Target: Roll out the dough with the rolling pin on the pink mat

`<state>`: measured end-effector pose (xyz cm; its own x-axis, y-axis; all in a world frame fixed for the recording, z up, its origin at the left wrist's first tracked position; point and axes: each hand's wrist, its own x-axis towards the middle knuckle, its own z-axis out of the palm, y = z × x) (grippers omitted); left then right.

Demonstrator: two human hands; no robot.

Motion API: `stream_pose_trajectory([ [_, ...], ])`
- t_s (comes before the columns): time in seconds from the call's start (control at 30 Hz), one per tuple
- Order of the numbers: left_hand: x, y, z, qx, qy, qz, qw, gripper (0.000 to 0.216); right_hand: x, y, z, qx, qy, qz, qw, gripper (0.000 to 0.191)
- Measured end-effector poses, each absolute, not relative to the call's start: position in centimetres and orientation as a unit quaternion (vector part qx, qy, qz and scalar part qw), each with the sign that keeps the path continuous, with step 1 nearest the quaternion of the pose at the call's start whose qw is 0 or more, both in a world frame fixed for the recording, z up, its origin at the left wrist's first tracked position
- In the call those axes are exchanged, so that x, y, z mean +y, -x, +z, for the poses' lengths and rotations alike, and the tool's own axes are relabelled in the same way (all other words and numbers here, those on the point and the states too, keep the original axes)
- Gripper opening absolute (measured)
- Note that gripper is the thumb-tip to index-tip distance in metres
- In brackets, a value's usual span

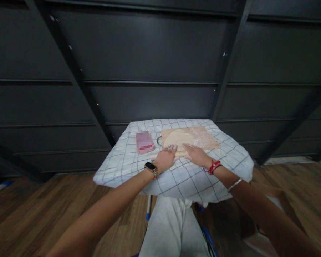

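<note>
A pale rolling pin (181, 154) lies crosswise at the near edge of a flat, rolled-out round of dough (179, 137). My left hand (167, 157) is closed over the pin's left part, fingers pointing forward; a ring and a dark watch show on that arm. Over the right part of the pin, my right hand (196, 154) is closed as well, its fingertips reaching to the dough's edge. Both palms hide much of the pin. Under the dough is a light wooden board (210, 141), dusted with flour on its right side.
A blurred pinkish, rectangular item (144, 142) lies left of the board. The small table has a white checked cloth (117, 167) over it. Dark metal panels (155, 103) rise behind. Below are my legs (168, 225), with an open cardboard box (280, 203) on the wooden floor at right.
</note>
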<state>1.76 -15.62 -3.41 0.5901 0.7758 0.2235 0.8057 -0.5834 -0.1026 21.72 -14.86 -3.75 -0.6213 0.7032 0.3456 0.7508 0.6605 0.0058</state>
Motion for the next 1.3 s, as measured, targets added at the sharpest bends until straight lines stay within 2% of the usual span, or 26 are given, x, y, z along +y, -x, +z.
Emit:
stream_pose_trajectory([
  [0.2, -15.8, -1.4, -3.0, -0.428, 0.895, -0.064, 0.109, 0.049, -16.0, -21.9, -2.9, -0.897, 0.399, -0.1, 0.158, 0.038],
  [0.43, -15.9, 0.6, -2.9, -0.397, 0.91, -0.054, 0.105, 0.043, -14.7, -23.1, -4.2, -0.906, 0.376, -0.12, 0.153, 0.029],
  [0.7, -17.4, 1.6, -1.5, -0.365, 0.928, -0.033, 0.064, 0.047, -17.1, -24.0, -2.7, -0.922, 0.336, -0.145, 0.124, 0.03],
  [0.87, -15.1, 1.6, 0.5, -0.377, 0.924, -0.039, 0.056, 0.045, -13.9, -24.9, -1.2, -0.91, 0.342, -0.125, 0.198, 0.035],
  [0.93, -14.3, 1.2, 0.3, -0.371, 0.925, -0.052, 0.071, 0.043, -12.6, -25.0, -1.2, -0.908, 0.344, -0.106, 0.213, 0.036],
  [1.13, -14.4, 0.8, -2.0, -0.345, 0.928, -0.049, 0.129, 0.036, -13.2, -24.6, -3.5, -0.925, 0.332, -0.076, 0.17, 0.038],
  [1.23, -13.8, 1.0, -1.2, -0.353, 0.931, -0.035, 0.082, 0.039, -13.3, -24.7, -3.6, -0.924, 0.335, -0.086, 0.165, 0.041],
  [1.3, -12.6, 1.1, 0.1, -0.36, 0.932, -0.02, 0.036, 0.037, -12.4, -24.8, -3.1, -0.919, 0.349, -0.083, 0.166, 0.035],
])
